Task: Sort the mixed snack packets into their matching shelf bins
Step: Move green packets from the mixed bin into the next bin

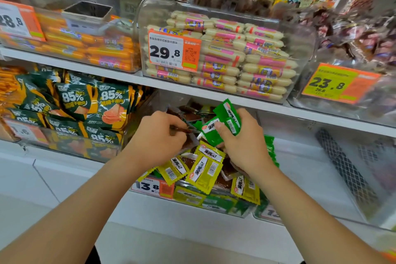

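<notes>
A clear bin on the lower shelf holds mixed small packets: yellow packets on top, green ones at the right side, brown ones behind. My right hand grips several green packets above the bin. My left hand is over the bin's left part and pinches a thin brown packet between curled fingers.
Left of the bin stand dark green 85% pouches. The shelf above carries bins of orange sausages, white-and-pink sausages and brown wrapped snacks. A mostly bare clear bin with mesh sits at the right.
</notes>
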`<action>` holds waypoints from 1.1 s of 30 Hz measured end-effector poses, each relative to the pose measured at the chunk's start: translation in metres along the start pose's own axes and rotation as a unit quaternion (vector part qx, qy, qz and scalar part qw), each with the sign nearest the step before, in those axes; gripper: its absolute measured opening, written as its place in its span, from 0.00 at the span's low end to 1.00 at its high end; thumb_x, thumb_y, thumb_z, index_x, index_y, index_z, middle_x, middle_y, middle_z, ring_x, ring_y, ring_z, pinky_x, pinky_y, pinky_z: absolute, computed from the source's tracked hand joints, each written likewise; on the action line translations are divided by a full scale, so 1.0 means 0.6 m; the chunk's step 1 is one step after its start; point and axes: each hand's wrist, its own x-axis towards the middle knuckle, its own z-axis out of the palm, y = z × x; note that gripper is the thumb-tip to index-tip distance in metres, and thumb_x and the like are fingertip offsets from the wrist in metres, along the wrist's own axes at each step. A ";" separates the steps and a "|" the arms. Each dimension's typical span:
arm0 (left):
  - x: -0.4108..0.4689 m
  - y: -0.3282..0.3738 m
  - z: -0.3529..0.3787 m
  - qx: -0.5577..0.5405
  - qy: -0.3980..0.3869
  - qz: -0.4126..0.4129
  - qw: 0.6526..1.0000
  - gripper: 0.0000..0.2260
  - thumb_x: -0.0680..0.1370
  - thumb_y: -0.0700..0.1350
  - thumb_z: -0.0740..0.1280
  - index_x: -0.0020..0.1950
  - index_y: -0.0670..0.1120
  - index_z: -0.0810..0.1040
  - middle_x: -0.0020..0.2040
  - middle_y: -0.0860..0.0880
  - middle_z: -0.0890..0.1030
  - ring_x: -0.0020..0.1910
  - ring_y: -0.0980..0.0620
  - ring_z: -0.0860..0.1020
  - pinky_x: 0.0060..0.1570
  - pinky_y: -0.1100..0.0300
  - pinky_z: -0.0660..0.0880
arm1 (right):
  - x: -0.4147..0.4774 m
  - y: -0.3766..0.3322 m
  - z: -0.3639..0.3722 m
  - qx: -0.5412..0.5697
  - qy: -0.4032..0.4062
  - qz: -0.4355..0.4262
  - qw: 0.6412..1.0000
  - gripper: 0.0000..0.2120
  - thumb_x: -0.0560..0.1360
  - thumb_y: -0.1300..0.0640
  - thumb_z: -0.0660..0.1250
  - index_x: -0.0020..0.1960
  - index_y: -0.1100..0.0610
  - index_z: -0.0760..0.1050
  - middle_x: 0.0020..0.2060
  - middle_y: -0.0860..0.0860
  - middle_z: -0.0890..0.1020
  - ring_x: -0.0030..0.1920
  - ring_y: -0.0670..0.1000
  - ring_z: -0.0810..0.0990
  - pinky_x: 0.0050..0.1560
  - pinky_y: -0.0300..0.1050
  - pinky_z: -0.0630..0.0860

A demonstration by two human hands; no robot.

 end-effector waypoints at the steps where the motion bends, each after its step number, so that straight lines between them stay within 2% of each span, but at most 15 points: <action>1: -0.003 0.006 0.005 0.008 -0.010 0.003 1.000 0.12 0.79 0.45 0.69 0.61 0.50 0.85 0.42 0.52 0.86 0.30 0.63 0.80 0.27 0.72 0.72 | 0.001 0.007 0.003 -0.037 0.002 -0.011 0.999 0.10 0.80 0.44 0.70 0.51 0.45 0.69 0.45 0.48 0.83 0.39 0.56 0.86 0.40 0.58 0.82; 3: -0.006 0.015 0.016 0.004 -0.002 0.038 0.999 0.09 0.79 0.50 0.71 0.57 0.50 0.87 0.44 0.55 0.87 0.40 0.62 0.84 0.37 0.72 0.78 | 0.001 0.014 0.004 -0.065 0.005 -0.024 0.998 0.11 0.79 0.40 0.69 0.50 0.42 0.68 0.44 0.46 0.83 0.44 0.59 0.84 0.43 0.58 0.81; 5: -0.005 0.020 0.022 0.017 0.051 0.089 0.995 0.09 0.82 0.50 0.69 0.48 0.49 0.87 0.44 0.54 0.87 0.39 0.61 0.83 0.39 0.72 0.77 | 0.000 0.014 -0.001 -0.045 0.016 -0.024 0.999 0.11 0.78 0.37 0.67 0.49 0.41 0.70 0.42 0.45 0.83 0.44 0.58 0.84 0.43 0.58 0.81; 7: 0.001 0.021 0.026 0.021 0.105 0.088 0.990 0.10 0.83 0.48 0.68 0.46 0.50 0.87 0.50 0.52 0.88 0.39 0.59 0.84 0.41 0.70 0.77 | -0.003 0.012 -0.006 -0.021 0.038 -0.016 0.999 0.11 0.77 0.36 0.66 0.50 0.42 0.73 0.41 0.45 0.84 0.42 0.57 0.85 0.42 0.58 0.82; 9: 0.002 0.023 0.027 -0.025 0.116 0.045 0.992 0.06 0.80 0.44 0.71 0.54 0.52 0.87 0.59 0.55 0.85 0.48 0.59 0.84 0.53 0.63 0.81 | -0.009 0.007 -0.015 -0.015 0.075 -0.015 0.997 0.11 0.77 0.38 0.67 0.50 0.45 0.75 0.41 0.45 0.84 0.42 0.55 0.84 0.44 0.58 0.82; 10: 0.001 0.022 0.028 -0.050 0.108 0.022 0.993 0.10 0.79 0.43 0.73 0.59 0.53 0.86 0.61 0.56 0.83 0.50 0.57 0.84 0.55 0.58 0.82 | -0.011 0.002 -0.020 -0.009 0.099 -0.015 0.995 0.10 0.78 0.40 0.68 0.50 0.46 0.77 0.41 0.45 0.84 0.44 0.54 0.83 0.45 0.57 0.81; 12: -0.003 0.023 0.031 -0.078 0.088 -0.001 0.993 0.20 0.78 0.41 0.75 0.68 0.55 0.80 0.66 0.55 0.79 0.56 0.55 0.83 0.56 0.53 0.83 | -0.020 -0.015 -0.031 0.050 0.143 -0.012 0.988 0.07 0.80 0.46 0.70 0.50 0.49 0.79 0.40 0.46 0.84 0.43 0.50 0.83 0.45 0.54 0.81; 14: -0.007 0.030 0.035 -0.130 0.077 -0.026 0.988 0.20 0.79 0.39 0.73 0.69 0.52 0.78 0.64 0.52 0.82 0.54 0.54 0.85 0.52 0.55 0.84 | -0.032 -0.034 -0.037 0.172 0.145 0.022 0.974 0.04 0.81 0.51 0.72 0.51 0.52 0.81 0.40 0.49 0.86 0.40 0.50 0.85 0.40 0.49 0.82; 16: -0.014 0.049 0.039 -0.254 0.051 -0.070 0.963 0.12 0.81 0.35 0.69 0.63 0.48 0.80 0.57 0.50 0.85 0.48 0.54 0.87 0.45 0.58 0.84 | -0.048 -0.051 -0.035 0.292 0.085 0.095 0.948 0.05 0.81 0.54 0.71 0.53 0.55 0.82 0.42 0.51 0.88 0.40 0.51 0.87 0.34 0.43 0.81; 19: -0.022 0.069 0.045 -0.408 -0.007 -0.114 0.906 0.06 0.85 0.40 0.65 0.60 0.44 0.81 0.54 0.44 0.86 0.50 0.48 0.87 0.50 0.51 0.84 | -0.061 -0.055 -0.019 0.339 0.030 0.153 0.928 0.05 0.82 0.55 0.71 0.54 0.56 0.82 0.43 0.52 0.89 0.41 0.54 0.89 0.36 0.47 0.83; 22: -0.032 0.069 0.047 -0.360 -0.020 -0.053 0.931 0.09 0.83 0.40 0.69 0.62 0.46 0.80 0.51 0.48 0.88 0.50 0.49 0.87 0.51 0.53 0.84 | -0.060 -0.053 -0.018 0.340 -0.001 0.153 0.928 0.05 0.82 0.54 0.71 0.54 0.55 0.83 0.43 0.54 0.88 0.41 0.57 0.89 0.38 0.51 0.85; 26: -0.036 0.060 0.046 -0.321 0.022 -0.068 0.945 0.12 0.82 0.34 0.68 0.62 0.48 0.80 0.49 0.50 0.88 0.46 0.52 0.87 0.45 0.54 0.85 | -0.054 -0.046 -0.038 0.166 -0.049 0.086 0.981 0.10 0.82 0.48 0.69 0.49 0.53 0.83 0.35 0.53 0.86 0.32 0.56 0.87 0.31 0.57 0.84; 28: -0.031 0.051 0.039 -0.282 0.048 -0.067 0.956 0.12 0.83 0.35 0.66 0.61 0.50 0.80 0.49 0.51 0.87 0.45 0.52 0.87 0.43 0.53 0.85 | -0.050 -0.041 -0.050 0.101 -0.095 0.048 0.989 0.14 0.82 0.47 0.68 0.46 0.57 0.80 0.36 0.54 0.85 0.29 0.55 0.86 0.27 0.58 0.82; 30: -0.029 0.049 0.030 -0.276 0.034 -0.053 0.959 0.13 0.84 0.35 0.63 0.61 0.51 0.80 0.51 0.50 0.86 0.46 0.53 0.87 0.42 0.56 0.85 | -0.047 -0.037 -0.061 0.071 -0.185 0.039 0.979 0.14 0.83 0.48 0.67 0.47 0.58 0.79 0.36 0.54 0.85 0.30 0.57 0.86 0.27 0.54 0.82; 33: -0.029 0.051 0.023 -0.301 -0.049 -0.014 0.952 0.14 0.87 0.38 0.59 0.64 0.52 0.80 0.53 0.50 0.86 0.51 0.52 0.87 0.44 0.59 0.84 | -0.045 -0.033 -0.067 0.080 -0.305 0.048 0.948 0.11 0.84 0.50 0.67 0.53 0.58 0.78 0.39 0.58 0.86 0.31 0.58 0.84 0.26 0.47 0.78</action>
